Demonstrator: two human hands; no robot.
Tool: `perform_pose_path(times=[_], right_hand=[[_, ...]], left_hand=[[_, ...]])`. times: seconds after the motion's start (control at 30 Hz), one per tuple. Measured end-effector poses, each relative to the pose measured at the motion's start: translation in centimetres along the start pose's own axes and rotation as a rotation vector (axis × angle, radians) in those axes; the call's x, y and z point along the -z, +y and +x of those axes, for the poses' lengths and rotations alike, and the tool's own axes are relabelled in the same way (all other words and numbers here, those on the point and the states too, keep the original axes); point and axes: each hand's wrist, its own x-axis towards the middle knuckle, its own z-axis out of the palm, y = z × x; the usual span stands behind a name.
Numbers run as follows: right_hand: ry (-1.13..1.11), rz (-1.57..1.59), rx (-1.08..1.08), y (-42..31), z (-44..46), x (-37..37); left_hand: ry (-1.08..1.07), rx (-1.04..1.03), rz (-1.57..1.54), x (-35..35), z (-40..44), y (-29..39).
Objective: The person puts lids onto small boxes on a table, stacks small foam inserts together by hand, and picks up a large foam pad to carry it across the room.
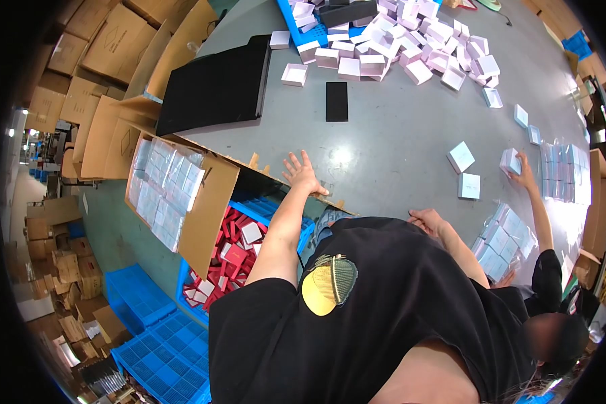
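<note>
My left hand is at the near edge of the grey table, fingers spread and holding nothing. Below it stands an open cardboard carton with bagged light-blue boxes inside. My right hand is by the table edge near my body, its fingers curled; whether anything is in them is hidden. Two light-blue boxes lie beyond it on the table. A black rectangular block and a large black foam sheet lie farther off.
A co-worker's hand touches a box at the right, near bagged boxes and another bagged stack. White box parts pile around a blue tray. Blue crates and red boxes are lower left.
</note>
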Motion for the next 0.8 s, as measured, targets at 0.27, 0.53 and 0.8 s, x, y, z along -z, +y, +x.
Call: perform_pose_path(times=[0.27, 0.53, 0.8], right_hand=[[0.000, -0.013, 0.009, 0.15, 0.15, 0.09], [-0.013, 0.001, -0.002, 0.22, 0.30, 0.34], [0.030, -0.026, 0.007, 0.15, -0.27, -0.09]], left_hand=[[-0.008, 0.005, 0.003, 0.17, -0.15, 0.12], [0.000, -0.001, -0.002, -0.09, 0.12, -0.01], [0.021, 0.002, -0.005, -0.10, -0.21, 0.09]])
